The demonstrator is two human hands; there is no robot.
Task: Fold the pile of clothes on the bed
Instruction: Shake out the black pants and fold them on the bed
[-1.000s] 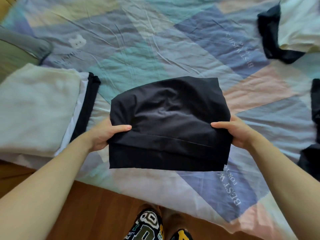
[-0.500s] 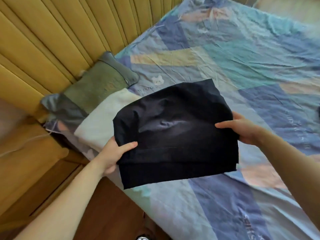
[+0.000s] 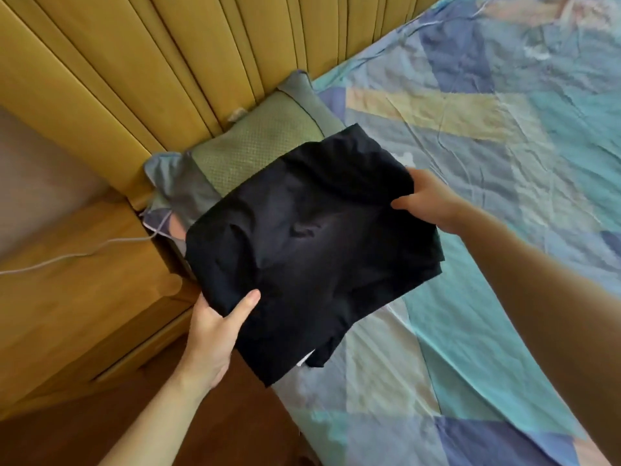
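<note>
A folded black garment (image 3: pixel 302 243) is held flat above the left edge of the bed (image 3: pixel 487 297), close to the pillow. My left hand (image 3: pixel 215 334) grips its near left corner, thumb on top. My right hand (image 3: pixel 426 200) grips its far right edge, thumb on top and fingers underneath. The garment covers whatever lies under it on the bed; only a small white sliver (image 3: pixel 304 359) peeks out below its near edge.
A green and grey pillow (image 3: pixel 248 149) lies against the yellow padded headboard (image 3: pixel 151 62). A wooden bedside cabinet (image 3: pixel 74 297) with a white cable (image 3: pixel 84 252) stands left of the bed. Wooden floor (image 3: pixel 84 428) lies below.
Both hands have carried the folded black garment leftward toward the pillow end of the bed, and my view turned left with it. The stack of folded clothes is now hidden beneath it.
</note>
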